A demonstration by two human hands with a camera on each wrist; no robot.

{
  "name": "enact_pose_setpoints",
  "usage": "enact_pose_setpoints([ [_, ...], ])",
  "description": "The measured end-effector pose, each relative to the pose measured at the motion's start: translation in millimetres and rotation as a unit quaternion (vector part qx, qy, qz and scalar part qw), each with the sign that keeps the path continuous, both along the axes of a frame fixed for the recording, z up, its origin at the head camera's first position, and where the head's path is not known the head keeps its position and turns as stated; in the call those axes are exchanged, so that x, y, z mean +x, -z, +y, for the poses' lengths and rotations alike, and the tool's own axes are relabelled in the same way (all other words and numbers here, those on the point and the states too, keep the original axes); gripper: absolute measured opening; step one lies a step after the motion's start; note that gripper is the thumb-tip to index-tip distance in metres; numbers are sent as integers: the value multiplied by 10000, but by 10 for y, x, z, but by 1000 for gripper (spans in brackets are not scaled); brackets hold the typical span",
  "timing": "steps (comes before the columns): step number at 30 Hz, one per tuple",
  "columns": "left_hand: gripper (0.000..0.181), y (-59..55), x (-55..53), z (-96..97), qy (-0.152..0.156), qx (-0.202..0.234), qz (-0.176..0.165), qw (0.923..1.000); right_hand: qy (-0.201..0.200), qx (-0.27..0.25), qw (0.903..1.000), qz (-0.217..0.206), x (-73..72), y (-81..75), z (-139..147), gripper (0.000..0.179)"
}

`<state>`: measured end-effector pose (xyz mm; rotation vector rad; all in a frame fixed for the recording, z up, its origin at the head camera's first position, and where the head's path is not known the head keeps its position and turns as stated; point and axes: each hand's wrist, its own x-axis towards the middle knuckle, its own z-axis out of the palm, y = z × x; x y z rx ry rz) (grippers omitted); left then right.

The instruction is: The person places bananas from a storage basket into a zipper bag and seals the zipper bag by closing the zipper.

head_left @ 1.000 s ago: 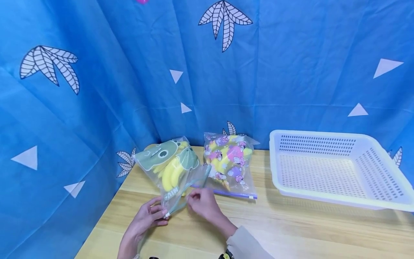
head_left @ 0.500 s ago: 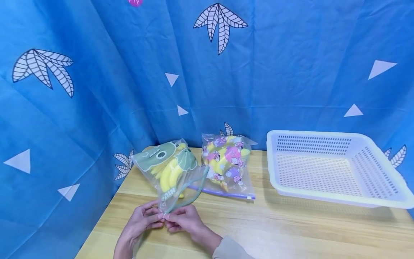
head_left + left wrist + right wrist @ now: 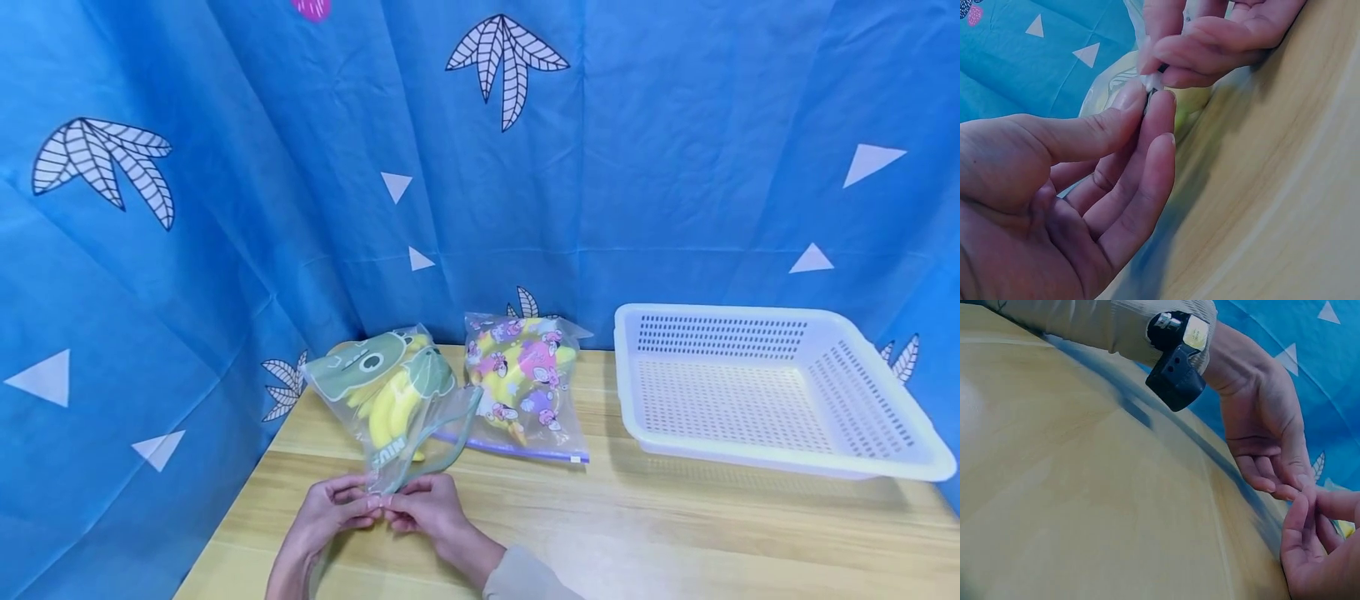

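Observation:
A clear zip bag point(image 3: 337, 368) with a green cartoon print lies at the left of the table, yellow bananas point(image 3: 392, 412) inside it. Its green-edged mouth gapes toward the near side. My left hand point(image 3: 322, 515) pinches the near corner of that mouth between thumb and fingers. Right against it, my right hand point(image 3: 435, 512) pinches the same corner, fingertips meeting those of the left. In the left wrist view, a small white zip slider point(image 3: 1152, 81) shows between the two hands' fingertips. The bag's corner is mostly hidden by fingers in the right wrist view.
Just right of the first bag lies a second zip bag point(image 3: 551, 417), pink and purple printed, with yellow contents and a purple zip edge. A white perforated basket point(image 3: 630, 400) stands at the right. Blue patterned cloth point(image 3: 675, 167) hangs behind the wooden table point(image 3: 600, 533).
My right hand has come from the middle of the bag's mouth leftward and nearer to the corner beside my left hand, where it now pinches. In the last half second both hands barely moved.

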<state>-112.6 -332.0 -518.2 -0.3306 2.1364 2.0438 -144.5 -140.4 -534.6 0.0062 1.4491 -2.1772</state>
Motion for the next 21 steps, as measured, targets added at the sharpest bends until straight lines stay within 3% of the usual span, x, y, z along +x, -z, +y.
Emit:
enact_pose_setpoints([
  [6, 47, -10, 11, -26, 29, -14, 52, 10000, 143, 232, 9994, 216, 10, -23, -38, 12],
  [14, 46, -38, -51, -10, 227, -205, -18, 9995, 270, 429, 9980, 381, -37, -17, -33, 17],
  [21, 43, -55, -73, -5, 244, -142, -71, 9996, -53, 203, 9994, 275, -95, -5, -5, 14],
])
